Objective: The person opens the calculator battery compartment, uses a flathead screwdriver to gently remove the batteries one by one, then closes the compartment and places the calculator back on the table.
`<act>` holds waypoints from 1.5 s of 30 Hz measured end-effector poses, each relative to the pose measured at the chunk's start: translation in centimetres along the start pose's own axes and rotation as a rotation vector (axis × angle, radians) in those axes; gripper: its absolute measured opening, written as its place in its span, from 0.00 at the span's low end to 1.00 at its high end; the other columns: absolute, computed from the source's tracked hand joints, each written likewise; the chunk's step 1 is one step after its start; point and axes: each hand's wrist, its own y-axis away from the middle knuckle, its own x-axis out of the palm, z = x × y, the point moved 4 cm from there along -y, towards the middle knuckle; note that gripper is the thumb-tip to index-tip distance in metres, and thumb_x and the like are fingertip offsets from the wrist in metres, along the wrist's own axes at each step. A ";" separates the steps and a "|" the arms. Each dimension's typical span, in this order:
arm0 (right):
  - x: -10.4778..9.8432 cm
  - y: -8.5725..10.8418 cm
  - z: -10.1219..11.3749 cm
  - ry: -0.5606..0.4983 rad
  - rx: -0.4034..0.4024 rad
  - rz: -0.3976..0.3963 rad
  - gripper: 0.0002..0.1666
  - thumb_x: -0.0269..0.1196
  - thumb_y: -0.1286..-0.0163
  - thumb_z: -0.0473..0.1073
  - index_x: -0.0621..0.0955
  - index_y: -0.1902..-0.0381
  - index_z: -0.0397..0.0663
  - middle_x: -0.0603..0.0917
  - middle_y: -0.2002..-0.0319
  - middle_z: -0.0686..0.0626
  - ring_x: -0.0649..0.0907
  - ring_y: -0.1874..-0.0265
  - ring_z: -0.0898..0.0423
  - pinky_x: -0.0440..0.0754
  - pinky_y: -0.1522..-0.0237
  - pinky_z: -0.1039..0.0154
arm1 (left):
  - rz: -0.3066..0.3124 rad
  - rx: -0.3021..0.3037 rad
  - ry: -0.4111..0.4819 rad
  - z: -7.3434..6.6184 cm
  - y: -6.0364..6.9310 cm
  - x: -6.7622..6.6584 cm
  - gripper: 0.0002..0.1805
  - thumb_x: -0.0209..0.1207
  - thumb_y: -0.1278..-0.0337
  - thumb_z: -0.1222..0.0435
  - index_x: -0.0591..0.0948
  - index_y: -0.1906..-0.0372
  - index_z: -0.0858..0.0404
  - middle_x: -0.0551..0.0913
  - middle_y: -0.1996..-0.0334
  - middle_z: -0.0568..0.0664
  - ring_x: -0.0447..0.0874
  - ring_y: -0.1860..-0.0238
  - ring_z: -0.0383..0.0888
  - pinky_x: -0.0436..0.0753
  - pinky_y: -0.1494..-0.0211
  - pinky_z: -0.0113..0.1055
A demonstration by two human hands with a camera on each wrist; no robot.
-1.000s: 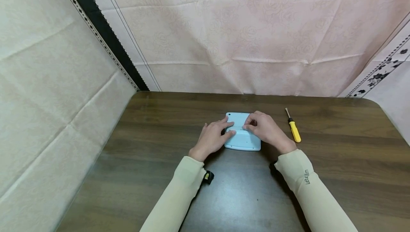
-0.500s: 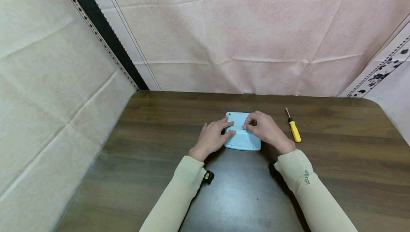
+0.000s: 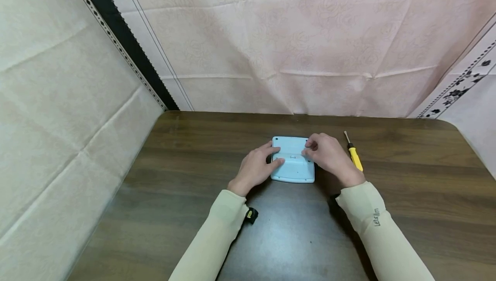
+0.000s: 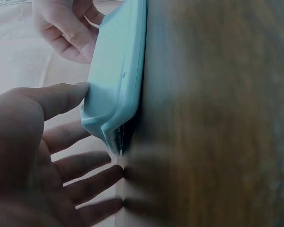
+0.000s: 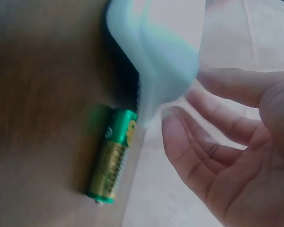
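A light-blue calculator [image 3: 292, 167] lies face down on the table, a small battery cover in the middle of its back. My left hand [image 3: 256, 164] rests on its left side, thumb and index finger on the back, the other fingers spread towards the tabletop in the left wrist view. My right hand [image 3: 329, 154] hovers at its right side with loosely bent fingers. In the right wrist view the thumb meets the calculator's edge, and nothing shows between the fingers. A green-and-gold battery [image 5: 111, 156] lies beside the calculator there; the right hand hides it in the head view.
A yellow-handled screwdriver [image 3: 354, 156] lies just beyond my right hand, its end partly covered by the wrist. The brown wooden table [image 3: 193, 164] meets a pale patterned cloth [image 3: 290, 35] at its far edge.
My right hand has moved right, off the middle of the calculator's back to its right edge, uncovering the battery cover. The left hand has stayed in place.
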 end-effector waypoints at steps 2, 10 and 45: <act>-0.3 0.1 0.0 0.016 0.023 0.006 0.13 0.70 0.27 0.37 0.85 0.51 0.32 0.84 0.54 0.36 0.81 0.56 0.41 0.84 0.51 0.45 | -0.027 -0.007 0.016 0.0 0.0 -0.1 0.26 0.62 0.23 0.52 0.81 0.28 0.58 0.71 0.23 0.55 0.68 0.23 0.53 0.70 0.24 0.51; -0.4 0.2 0.2 0.044 0.088 0.039 0.20 0.70 0.26 0.39 0.83 0.45 0.29 0.85 0.55 0.36 0.81 0.61 0.44 0.84 0.58 0.51 | -0.122 -0.022 0.097 0.0 0.0 -0.6 0.21 0.63 0.23 0.58 0.84 0.33 0.61 0.84 0.36 0.54 0.83 0.38 0.50 0.81 0.35 0.47; 0.4 -0.1 -0.3 -0.369 0.236 0.128 0.33 0.66 0.21 0.49 0.73 0.32 0.30 0.76 0.36 0.30 0.84 0.51 0.43 0.90 0.55 0.55 | -0.065 -0.270 0.695 1.8 -0.1 -1.9 0.25 0.62 0.35 0.83 0.86 0.37 0.65 0.86 0.45 0.59 0.88 0.47 0.49 0.89 0.50 0.38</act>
